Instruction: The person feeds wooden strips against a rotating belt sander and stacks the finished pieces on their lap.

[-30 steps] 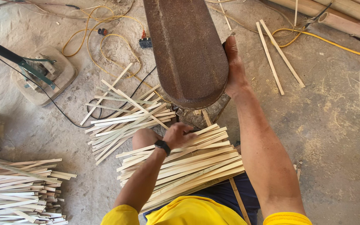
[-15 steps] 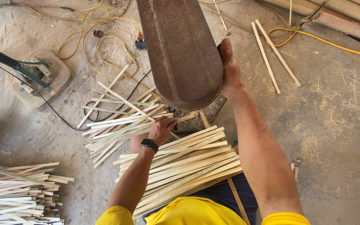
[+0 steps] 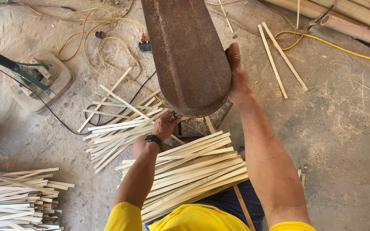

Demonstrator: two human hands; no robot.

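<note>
Left hand [image 3: 164,126] fingers curled, apparently pinching something under the rusty machine housing [image 3: 187,55]; right hand [image 3: 237,77] pressed flat against its side. Strip bundle [image 3: 193,171] on lap. Risk: fingers nicked, bundle sliding off.

yellow cable [image 3: 108,47] is looped on the dusty floor [image 3: 347,141] | black cable [image 3: 43,102] is run past a flat base [image 3: 37,81] with green bracket | stacked slats [image 3: 13,196] are piled lower left | two loose slats [image 3: 279,60] and poles [image 3: 356,21] are seen upper right
</note>
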